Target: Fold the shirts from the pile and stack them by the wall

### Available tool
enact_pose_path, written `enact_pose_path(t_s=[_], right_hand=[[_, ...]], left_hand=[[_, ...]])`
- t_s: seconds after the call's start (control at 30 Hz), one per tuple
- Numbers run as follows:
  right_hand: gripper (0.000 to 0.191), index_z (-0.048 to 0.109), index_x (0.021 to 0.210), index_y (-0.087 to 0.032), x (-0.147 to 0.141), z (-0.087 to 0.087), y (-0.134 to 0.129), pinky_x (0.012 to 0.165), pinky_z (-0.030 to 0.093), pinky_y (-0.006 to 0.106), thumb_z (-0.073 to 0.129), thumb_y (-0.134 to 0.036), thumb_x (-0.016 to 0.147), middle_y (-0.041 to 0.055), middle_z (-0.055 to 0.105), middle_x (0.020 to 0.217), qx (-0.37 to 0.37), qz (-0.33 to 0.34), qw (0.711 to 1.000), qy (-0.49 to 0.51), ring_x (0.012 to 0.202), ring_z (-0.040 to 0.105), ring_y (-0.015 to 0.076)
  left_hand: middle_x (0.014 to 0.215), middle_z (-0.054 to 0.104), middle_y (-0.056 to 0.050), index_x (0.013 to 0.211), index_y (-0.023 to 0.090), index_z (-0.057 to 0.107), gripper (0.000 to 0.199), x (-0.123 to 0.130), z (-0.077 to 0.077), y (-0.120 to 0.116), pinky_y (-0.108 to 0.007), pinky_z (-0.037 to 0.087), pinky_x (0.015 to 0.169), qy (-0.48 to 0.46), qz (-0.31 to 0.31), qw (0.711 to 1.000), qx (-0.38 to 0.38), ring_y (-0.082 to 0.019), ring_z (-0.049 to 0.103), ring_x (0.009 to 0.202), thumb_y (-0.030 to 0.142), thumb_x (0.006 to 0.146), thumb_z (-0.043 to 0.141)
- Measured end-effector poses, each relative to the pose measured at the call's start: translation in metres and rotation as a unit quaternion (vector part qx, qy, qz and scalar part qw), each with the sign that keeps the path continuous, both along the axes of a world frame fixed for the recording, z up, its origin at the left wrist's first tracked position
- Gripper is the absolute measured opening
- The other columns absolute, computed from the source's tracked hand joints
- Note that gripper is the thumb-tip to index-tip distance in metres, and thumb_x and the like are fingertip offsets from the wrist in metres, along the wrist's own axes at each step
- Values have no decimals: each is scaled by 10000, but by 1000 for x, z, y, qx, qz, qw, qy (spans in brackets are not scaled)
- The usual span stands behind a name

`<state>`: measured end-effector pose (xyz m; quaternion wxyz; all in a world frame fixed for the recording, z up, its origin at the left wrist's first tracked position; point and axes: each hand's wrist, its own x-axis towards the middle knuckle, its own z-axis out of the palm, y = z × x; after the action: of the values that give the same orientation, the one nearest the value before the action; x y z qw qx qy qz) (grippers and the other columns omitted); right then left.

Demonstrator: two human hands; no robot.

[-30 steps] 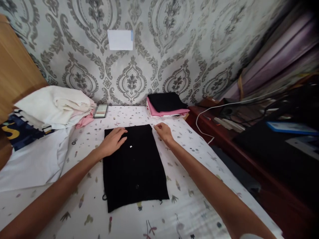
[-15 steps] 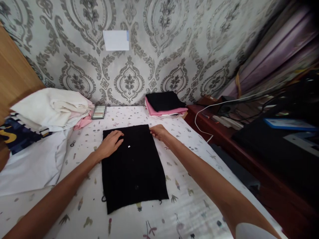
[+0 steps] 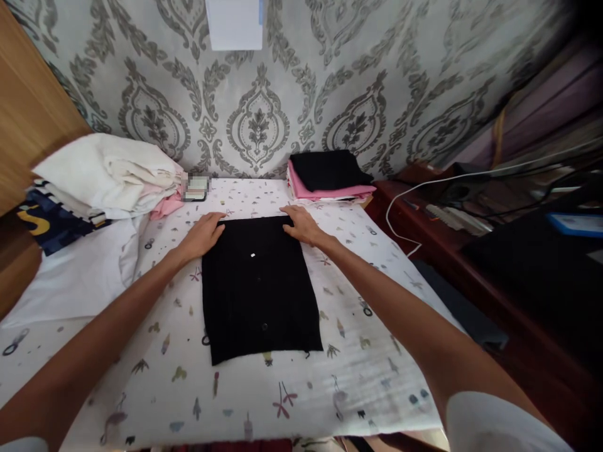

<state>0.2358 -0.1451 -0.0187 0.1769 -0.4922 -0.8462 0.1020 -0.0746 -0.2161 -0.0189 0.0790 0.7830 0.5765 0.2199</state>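
A black folded garment [image 3: 261,289] lies flat on the patterned bedsheet, with a small white speck and a button-like dot along its middle. At its far left corner rests my left hand [image 3: 203,237], fingers stretched and thumb apart on the cloth's edge. My right hand [image 3: 304,226] is at the far right corner, its fingers and thumb also spread along the edge. Neither hand has the cloth visibly pinched.
A folded stack with black and pink cloth [image 3: 330,172] stands by the wall. Loose white clothes [image 3: 113,169] are heaped at left, beside a small blurred object [image 3: 195,187]. A dark red desk [image 3: 433,220] with a white cable [image 3: 389,216] borders the bed at right.
My right hand has opened from its pinch on the far right corner. My left hand has moved off the cloth's top to the far left corner. The view has tilted down.
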Motion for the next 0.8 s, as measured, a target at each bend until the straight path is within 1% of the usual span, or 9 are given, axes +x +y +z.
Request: enact_pose_path(t_s=[0.07,0.13,0.23,0.3,0.37,0.43,0.53,0.63,0.8], right_hand=[[646,503,1424,-133,3,-1,14,1043,436,437,640,-198,796,167,571,1385,-58,6,998,-7,1260,523,291],[632,543,1386,-157,5,-1,26,950,489,390,674,-208,770,147,637,1289,-96,1,995,9,1131,601,264],[361,710,1080,-177,5,2,35,771,501,296,711,-193,719,59,714,981,-112,-8,993,22,892,645,204],[188,723,889,-180,6,5,34,679,465,258,715,-189,701,10,682,812,-108,-16,994,24,787,622,172],[141,709,840,-185,7,8,30,640,430,246,710,-192,700,-11,652,750,-95,-25,995,32,746,596,156],[137,702,838,-190,10,10,25,632,409,248,706,-195,701,-14,644,746,-81,-37,995,42,731,579,152],[119,702,818,-191,11,7,18,642,399,258,695,-189,699,-9,644,756,-73,-55,994,55,726,569,155],[149,711,858,-186,9,-2,15,649,408,261,679,-198,713,-6,652,769,-76,-71,992,73,720,572,159],[219,706,943,-182,7,-13,13,678,441,261,662,-194,730,3,675,814,-78,-77,988,105,735,593,161]], left_hand=[[1253,628,-132,1291,166,557,429,-7,0,13,-441,443,1030,43,23,998,-35,-296,558,1194,367,933,431],[1187,660,-121,1217,173,603,408,-14,4,25,-414,472,965,67,34,994,-78,-298,589,1128,382,876,520],[1037,705,-72,1016,202,662,290,-22,12,37,-353,488,867,61,31,989,-130,-281,624,1026,382,793,620],[934,701,-51,909,205,659,227,-26,18,38,-339,484,818,44,28,988,-145,-272,628,965,382,767,644],[929,683,-48,914,203,643,231,-26,23,32,-342,480,808,24,32,991,-125,-262,619,939,379,764,652],[1000,660,-63,998,206,623,271,-20,27,21,-361,472,835,21,42,997,-65,-264,596,970,358,776,654],[1006,628,-73,997,213,608,189,2,30,-4,-380,453,864,38,16,999,6,-264,563,994,323,844,607],[927,611,-61,871,207,595,157,32,25,-25,-364,449,823,43,-38,998,-21,-249,562,943,356,908,559],[881,599,-60,793,200,569,89,59,18,-30,-358,434,784,50,-17,997,-50,-249,565,911,251,865,577]])
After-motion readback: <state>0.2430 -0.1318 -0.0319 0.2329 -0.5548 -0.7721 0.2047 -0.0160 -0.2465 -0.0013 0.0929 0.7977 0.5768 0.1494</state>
